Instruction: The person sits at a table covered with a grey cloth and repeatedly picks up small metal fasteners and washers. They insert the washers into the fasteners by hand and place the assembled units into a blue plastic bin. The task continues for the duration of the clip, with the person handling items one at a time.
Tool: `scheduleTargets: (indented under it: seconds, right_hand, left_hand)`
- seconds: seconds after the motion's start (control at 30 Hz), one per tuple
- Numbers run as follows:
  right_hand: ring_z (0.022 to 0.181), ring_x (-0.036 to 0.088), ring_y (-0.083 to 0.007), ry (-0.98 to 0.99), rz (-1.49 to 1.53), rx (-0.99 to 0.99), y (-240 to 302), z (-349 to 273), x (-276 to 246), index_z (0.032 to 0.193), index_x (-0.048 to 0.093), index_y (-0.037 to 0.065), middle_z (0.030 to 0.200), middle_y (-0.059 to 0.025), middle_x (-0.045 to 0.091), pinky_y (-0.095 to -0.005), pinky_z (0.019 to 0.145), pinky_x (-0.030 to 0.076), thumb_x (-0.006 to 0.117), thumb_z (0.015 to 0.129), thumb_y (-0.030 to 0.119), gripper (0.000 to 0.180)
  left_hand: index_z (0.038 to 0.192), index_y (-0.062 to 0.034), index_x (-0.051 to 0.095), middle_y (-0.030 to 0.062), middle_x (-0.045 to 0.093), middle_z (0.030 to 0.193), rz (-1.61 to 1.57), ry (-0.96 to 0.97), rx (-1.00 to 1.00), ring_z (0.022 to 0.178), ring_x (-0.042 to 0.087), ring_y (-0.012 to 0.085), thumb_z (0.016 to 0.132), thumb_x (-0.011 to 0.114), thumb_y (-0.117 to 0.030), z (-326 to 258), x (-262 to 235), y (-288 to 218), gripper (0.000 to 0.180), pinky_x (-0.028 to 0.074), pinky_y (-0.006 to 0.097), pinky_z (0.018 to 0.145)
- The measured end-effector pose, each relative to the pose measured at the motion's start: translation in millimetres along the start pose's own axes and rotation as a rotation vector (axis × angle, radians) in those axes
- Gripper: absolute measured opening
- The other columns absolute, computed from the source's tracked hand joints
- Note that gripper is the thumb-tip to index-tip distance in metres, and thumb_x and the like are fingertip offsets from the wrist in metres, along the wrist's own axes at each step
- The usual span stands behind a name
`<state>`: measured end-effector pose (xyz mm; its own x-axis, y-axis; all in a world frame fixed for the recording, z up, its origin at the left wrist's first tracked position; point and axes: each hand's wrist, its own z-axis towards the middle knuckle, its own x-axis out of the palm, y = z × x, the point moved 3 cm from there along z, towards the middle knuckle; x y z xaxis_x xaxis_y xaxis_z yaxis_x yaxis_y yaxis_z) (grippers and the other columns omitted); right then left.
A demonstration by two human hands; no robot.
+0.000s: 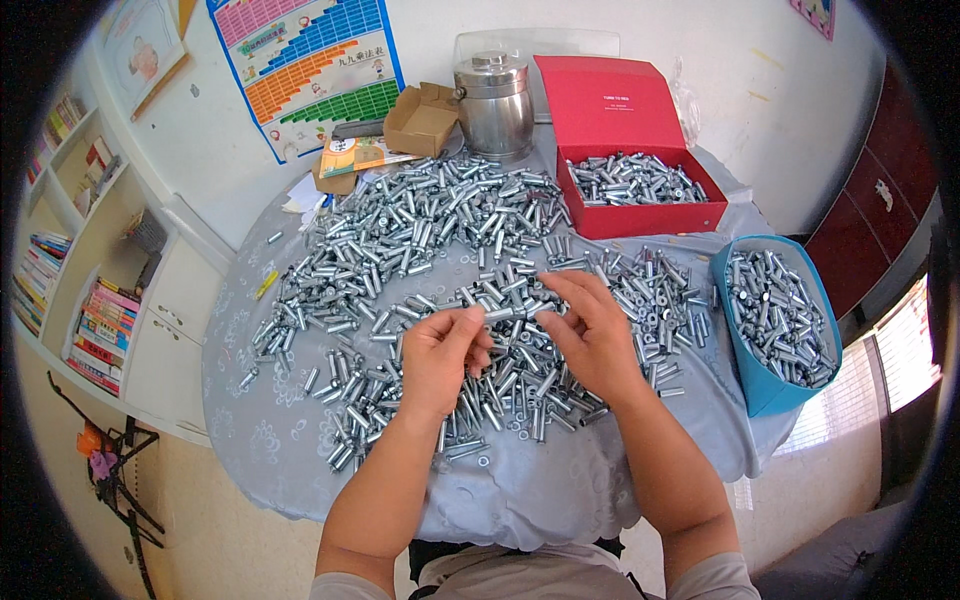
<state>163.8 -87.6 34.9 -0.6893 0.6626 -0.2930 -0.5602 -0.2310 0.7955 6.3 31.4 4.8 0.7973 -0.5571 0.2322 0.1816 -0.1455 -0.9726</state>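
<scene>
My left hand [436, 362] is closed, with thumb and fingers pinching one end of a silvery metal expansion bolt [505, 314]. The bolt lies nearly level and points to the right. At its far end is my right hand [602, 345], thumb tip close to the bolt and forefinger raised apart from it. Whether that thumb touches the bolt I cannot tell. Beneath both hands spreads a large heap of similar expansion bolts [440, 215], with some loose nuts and washers [484, 461] near the front.
A grey cloth covers the round table [270, 450]. At the back right stands an open red box [650, 218] of bolts; a blue fabric bin [775, 398] of bolts is at the right. Behind the heap are a steel canister [494, 110] and a small cardboard box [422, 118].
</scene>
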Motion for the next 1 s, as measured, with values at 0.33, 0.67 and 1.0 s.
scheduleTargets:
  seconds: [0.33,0.67,1.0]
  right_hand:
    - [0.060,0.055,-0.0093,0.190,0.155,0.165,-14.7,-7.9,10.1,0.112,0.067,0.004,0.081,-0.0061,0.065,-0.0251,0.055,0.045,0.073,0.085,0.008,0.028]
    - [0.065,0.049,-0.0027,0.178,0.124,0.284,-28.5,-4.5,0.4,0.110,0.062,0.002,0.080,0.0021,0.059,-0.0202,0.057,0.040,0.068,0.090,0.005,0.021]
    - [0.063,0.057,-0.0159,-0.208,-0.180,0.032,-23.2,4.1,-16.8,0.107,0.065,0.002,0.110,-0.0110,0.062,-0.0275,0.058,0.048,0.068,0.085,0.002,0.023]
  left_hand:
    - [0.103,-0.0010,0.064,0.0054,0.068,0.086,0.034,0.144,0.060,0.066,0.062,0.0099,0.092,0.065,-0.006,-2.6,11.0,4.4,0.012,0.049,0.023,0.054]
    - [0.097,-0.0017,0.063,0.0069,0.070,0.084,0.064,0.119,0.000,0.061,0.060,0.0086,0.092,0.066,-0.007,-3.3,9.8,-2.3,0.008,0.047,0.021,0.052]
    - [0.109,0.0000,0.070,0.0132,0.066,0.122,0.216,0.104,0.270,0.067,0.063,0.0095,0.092,0.063,-0.003,-1.4,12.8,-1.0,0.019,0.052,0.023,0.064]
